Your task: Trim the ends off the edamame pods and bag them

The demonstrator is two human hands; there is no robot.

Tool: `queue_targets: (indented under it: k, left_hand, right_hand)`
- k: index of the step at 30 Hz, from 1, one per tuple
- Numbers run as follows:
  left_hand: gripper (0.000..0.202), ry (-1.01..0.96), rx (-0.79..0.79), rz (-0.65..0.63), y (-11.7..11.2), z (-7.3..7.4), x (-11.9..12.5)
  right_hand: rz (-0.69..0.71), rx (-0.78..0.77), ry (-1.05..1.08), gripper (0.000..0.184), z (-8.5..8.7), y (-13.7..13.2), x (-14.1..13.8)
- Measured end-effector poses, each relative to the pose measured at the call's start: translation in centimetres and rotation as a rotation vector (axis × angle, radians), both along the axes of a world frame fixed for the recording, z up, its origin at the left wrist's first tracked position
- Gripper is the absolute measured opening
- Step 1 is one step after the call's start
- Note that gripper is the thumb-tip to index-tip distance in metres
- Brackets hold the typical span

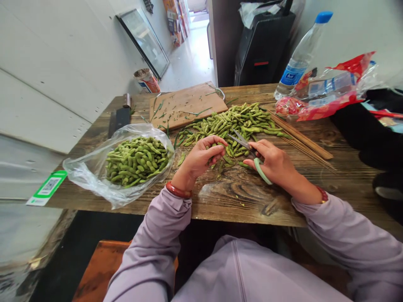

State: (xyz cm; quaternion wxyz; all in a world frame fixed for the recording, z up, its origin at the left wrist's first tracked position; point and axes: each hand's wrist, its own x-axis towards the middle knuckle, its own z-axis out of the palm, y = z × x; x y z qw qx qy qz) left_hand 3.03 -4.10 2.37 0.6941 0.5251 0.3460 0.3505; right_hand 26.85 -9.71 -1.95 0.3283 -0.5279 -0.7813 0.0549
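Above the front of the wooden table, my left hand (205,156) is closed around a green edamame pod (223,145), mostly hidden by the fingers. My right hand (273,160) grips scissors (241,141) with pale green handles. Their blades are parted and point left, toward the pod. Behind both hands spreads a loose pile of edamame pods (242,119), with a few stray pods and trimmings near my fingers. On the left, a clear plastic bag (90,176) lies open with a heap of edamame pods (137,161) inside.
A cutting board (189,102) with green scraps lies behind the pile, near a dark cleaver (120,121). Wooden skewers (304,140) lie to the right. A water bottle (299,58) and red plastic packaging (330,107) stand at the back right. A green QR card (48,186) sits at the left edge.
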Motion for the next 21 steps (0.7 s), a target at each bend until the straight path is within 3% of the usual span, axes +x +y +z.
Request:
queue_targets:
  k: [4,10,16,19,21]
  left_hand:
    - [0.028,-0.112,-0.07,0.015,0.3,-0.1,0.0]
    - [0.023,-0.093,-0.094,0.102,0.9,0.1,-0.7]
    - [0.014,0.034,0.042,0.46,3.0,0.2,-3.4]
    - [0.013,0.17,0.157,0.62,4.2,-0.8,-4.5]
    - [0.014,0.33,0.27,0.661,4.8,-1.6,-5.0]
  right_hand:
    - [0.029,0.005,0.004,0.039,0.0,-0.1,-0.1]
    - [0.043,0.005,-0.006,0.039,0.0,-0.1,-0.1]
    - [0.055,-0.003,-0.018,0.039,0.0,-0.2,-0.1]
    - [0.049,0.0,-0.02,0.04,-0.1,-0.3,-0.2]
    - [0.047,0.001,-0.019,0.039,-0.1,-0.3,-0.2]
